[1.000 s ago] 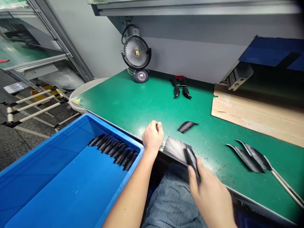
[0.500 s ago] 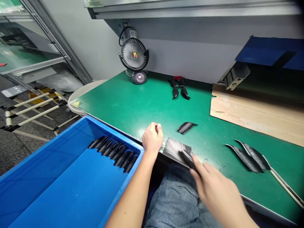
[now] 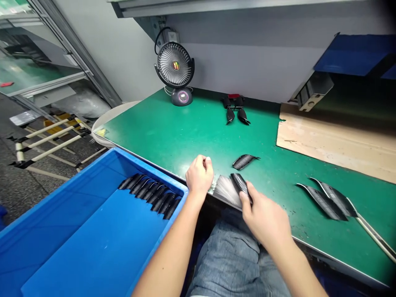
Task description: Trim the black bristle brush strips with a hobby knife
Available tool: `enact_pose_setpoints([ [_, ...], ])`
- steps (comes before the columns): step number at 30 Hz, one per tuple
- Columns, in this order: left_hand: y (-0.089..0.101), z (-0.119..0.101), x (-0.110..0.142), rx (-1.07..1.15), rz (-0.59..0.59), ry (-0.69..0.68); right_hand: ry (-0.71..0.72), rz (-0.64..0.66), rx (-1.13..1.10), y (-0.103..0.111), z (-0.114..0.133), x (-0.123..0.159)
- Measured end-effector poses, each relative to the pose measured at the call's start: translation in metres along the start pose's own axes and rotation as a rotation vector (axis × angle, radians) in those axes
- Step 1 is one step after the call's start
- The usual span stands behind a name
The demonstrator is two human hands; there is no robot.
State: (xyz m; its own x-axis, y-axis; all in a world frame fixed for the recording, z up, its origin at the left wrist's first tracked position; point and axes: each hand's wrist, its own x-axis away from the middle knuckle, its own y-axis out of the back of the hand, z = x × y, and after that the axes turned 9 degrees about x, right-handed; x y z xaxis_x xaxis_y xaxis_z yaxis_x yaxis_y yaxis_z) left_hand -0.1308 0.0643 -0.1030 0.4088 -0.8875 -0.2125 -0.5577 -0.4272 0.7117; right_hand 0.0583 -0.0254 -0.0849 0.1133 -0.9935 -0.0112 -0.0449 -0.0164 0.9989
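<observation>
My right hand (image 3: 267,216) grips a black curved plastic piece (image 3: 238,181), with fine ridges along its edge. The piece is over a dark sheet that looks like sandpaper (image 3: 227,192), its middle rubbed pale, at the table's front edge; whether the two touch I cannot tell. Just left of that sheet, my left hand (image 3: 199,175) rests on the table edge in a fist, nothing visible in it. Beyond the sheet lies a similar black piece (image 3: 244,161). Two more black pieces (image 3: 323,202) lie to the right, partly overlapping.
A blue bin (image 3: 77,247) at the left holds a row of several black pieces (image 3: 151,194). On the green table (image 3: 148,132) stand a small fan (image 3: 175,68) and a joined set of black parts (image 3: 236,109). Cardboard (image 3: 334,144) and a pale stick (image 3: 375,239) are at the right.
My right hand has moved up and a little left, carrying the black piece to the far part of the sheet. My left hand stays in place as a fist. The view has shifted slightly.
</observation>
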Motion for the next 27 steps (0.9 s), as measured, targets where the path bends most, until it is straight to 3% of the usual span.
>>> enact_pose_setpoints([
  [8, 0.0, 0.0, 0.0, -0.003, 0.006, 0.011, 0.057, -0.051, 0.035, -0.001, -0.002, -0.004],
  [13, 0.001, -0.001, 0.0, 0.005, -0.001, 0.002, 0.202, -0.302, 0.156, -0.003, 0.0, -0.004],
  [20, 0.0, 0.001, 0.001, 0.028, -0.01, -0.005, 0.295, -0.317, 0.174, -0.002, 0.009, 0.001],
  [21, 0.0, 0.002, 0.001, 0.026, -0.009, -0.007, 0.27, -0.315, 0.158, -0.002, 0.007, 0.001],
  [24, -0.001, 0.002, 0.001, 0.016, -0.012, -0.011, 0.168, -0.101, 0.016, -0.001, 0.003, -0.011],
  [27, 0.0, 0.002, 0.001, 0.009, -0.013, -0.01, 0.168, 0.002, -0.052, 0.0, -0.008, -0.026],
])
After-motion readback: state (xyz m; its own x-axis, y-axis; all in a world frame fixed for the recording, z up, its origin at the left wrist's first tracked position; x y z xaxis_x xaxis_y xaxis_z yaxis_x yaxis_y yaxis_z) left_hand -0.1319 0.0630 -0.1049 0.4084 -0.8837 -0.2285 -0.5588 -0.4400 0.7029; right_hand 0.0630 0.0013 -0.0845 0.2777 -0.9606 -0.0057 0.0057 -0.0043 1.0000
